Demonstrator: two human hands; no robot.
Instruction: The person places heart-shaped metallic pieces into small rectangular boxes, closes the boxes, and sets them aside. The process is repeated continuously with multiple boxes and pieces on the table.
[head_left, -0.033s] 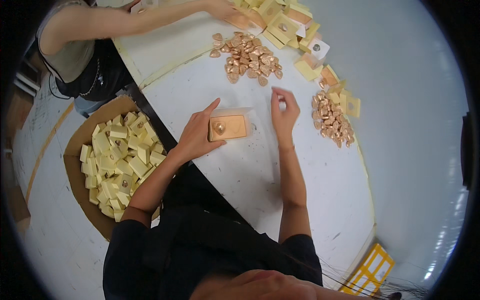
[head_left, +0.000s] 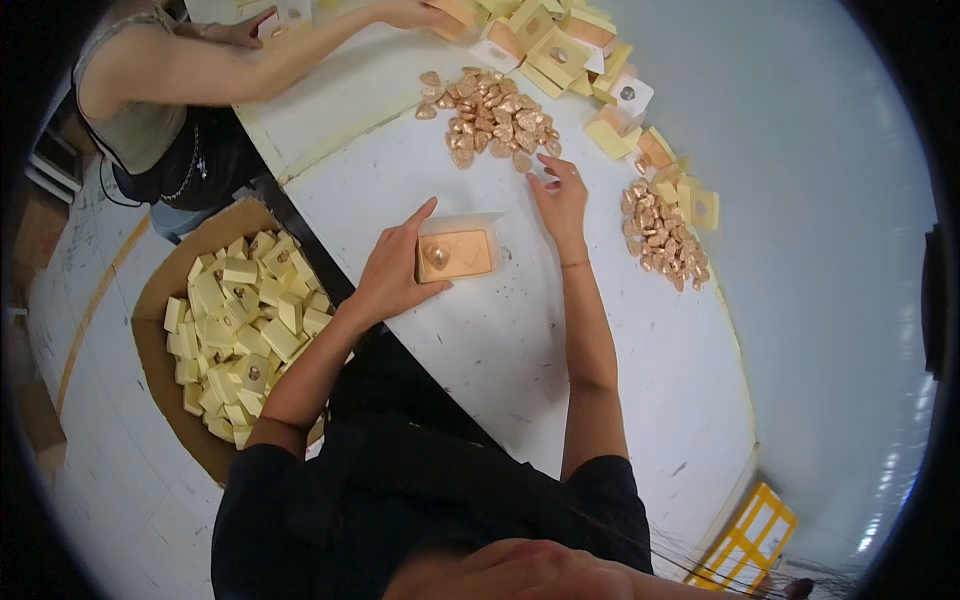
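Filling looks underway — left hand (head_left: pixel 392 272) clasps the small gold box (head_left: pixel 455 254) on the white table (head_left: pixel 520 340); right hand (head_left: pixel 562 198), fingers loosely spread, reaches the foil-heart pile (head_left: pixel 490 115) — pinching one likely follows.

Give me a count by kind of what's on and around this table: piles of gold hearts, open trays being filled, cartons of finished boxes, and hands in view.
Piles of gold foil hearts: 2, a far pile and a right pile
Open tray at the left hand: 1
Carton of pale yellow boxes on the floor: 1
Hands in view: 4, counting the right hand and a co-worker's two
Total: 8
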